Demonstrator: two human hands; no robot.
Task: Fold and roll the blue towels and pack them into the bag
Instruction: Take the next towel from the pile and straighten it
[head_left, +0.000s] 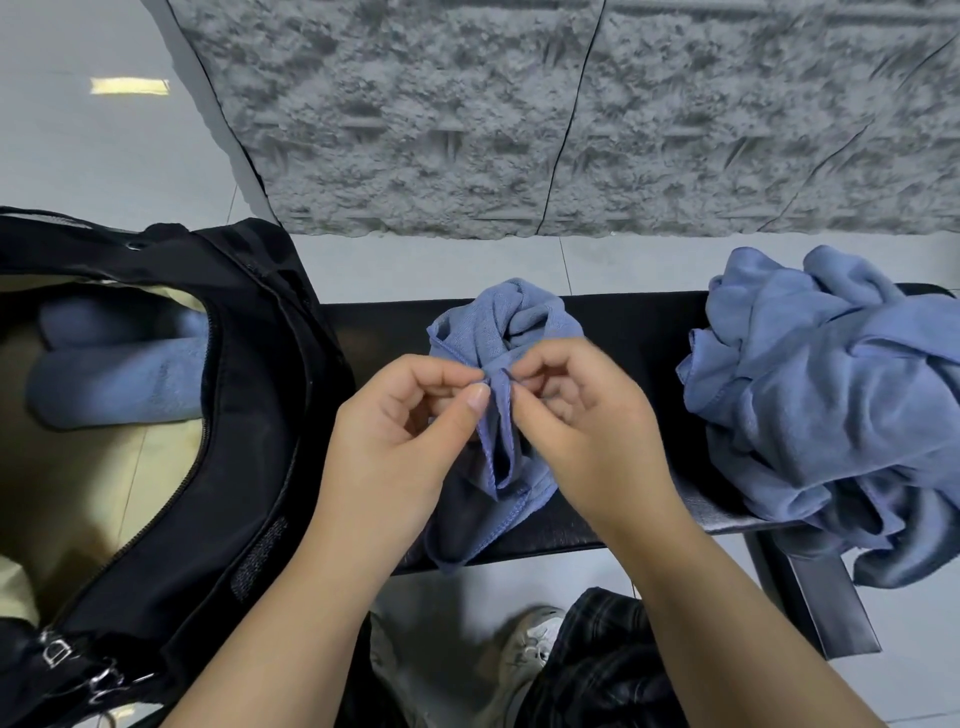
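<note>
Blue towel (498, 332) pinched by left hand (400, 431) and right hand (582, 421).

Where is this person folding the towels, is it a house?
Hard to tell, but it's probably indoors: a pale tiled floor, a grey shaggy rug and a black bench holding a pile of blue towels beside a black bag.
</note>
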